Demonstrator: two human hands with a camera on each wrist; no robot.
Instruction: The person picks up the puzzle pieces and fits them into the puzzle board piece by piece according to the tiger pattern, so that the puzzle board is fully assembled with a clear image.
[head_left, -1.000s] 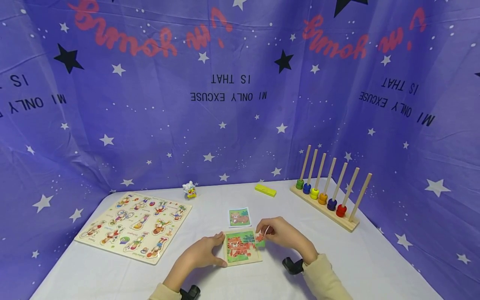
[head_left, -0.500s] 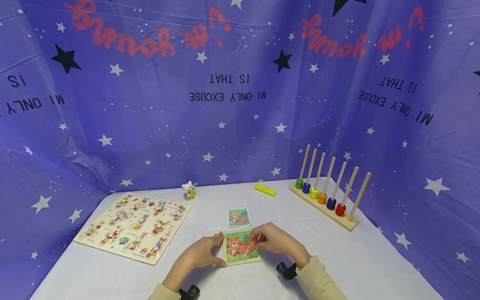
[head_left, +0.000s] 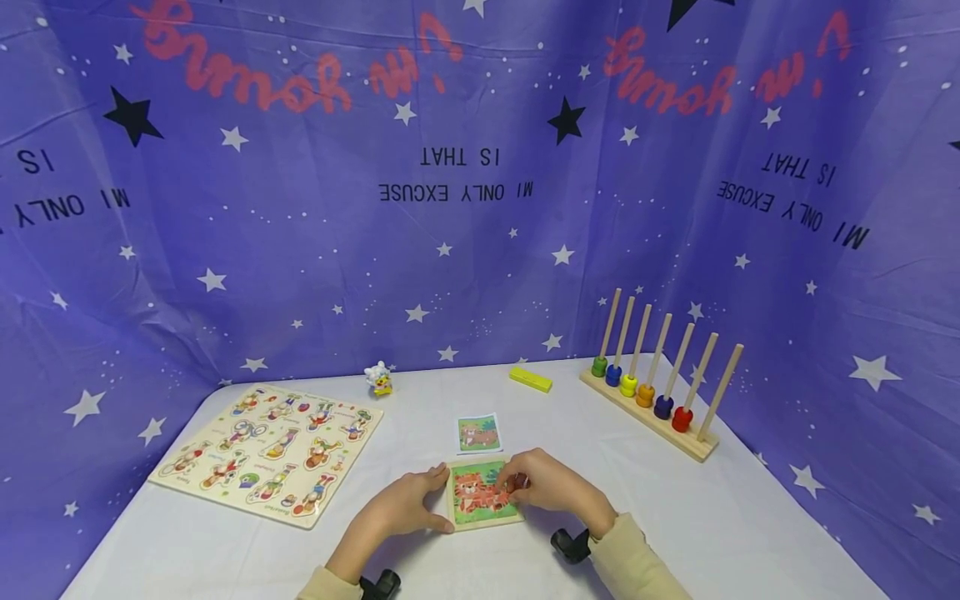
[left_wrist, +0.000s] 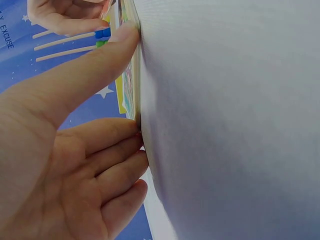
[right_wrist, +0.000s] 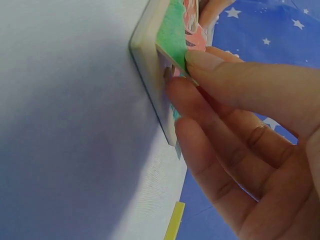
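A small wooden jigsaw puzzle board (head_left: 487, 525) with a red tiger picture lies near the front of the table. My left hand (head_left: 405, 503) holds its left side, thumb at the near corner and fingers at the far corner. Over the board's right part, my right hand (head_left: 551, 482) pinches a puzzle piece (right_wrist: 172, 37) between thumb and fingers. In the right wrist view this green and red piece sits tilted, its near edge raised above the board's recess. Those fingers hide much of the piece in the head view.
Just beyond the board lies a tiger picture card (head_left: 477, 433). A large peg puzzle (head_left: 292, 454) covers the left side. Farther back are a small white-and-yellow figurine (head_left: 380, 379) and a yellow block (head_left: 530, 380). A wooden peg rack (head_left: 652, 414) with coloured rings stands at right.
My right hand has moved left and slightly down, bringing the puzzle piece from the board's right edge over its recess. The left hand has stayed on the board's left side.
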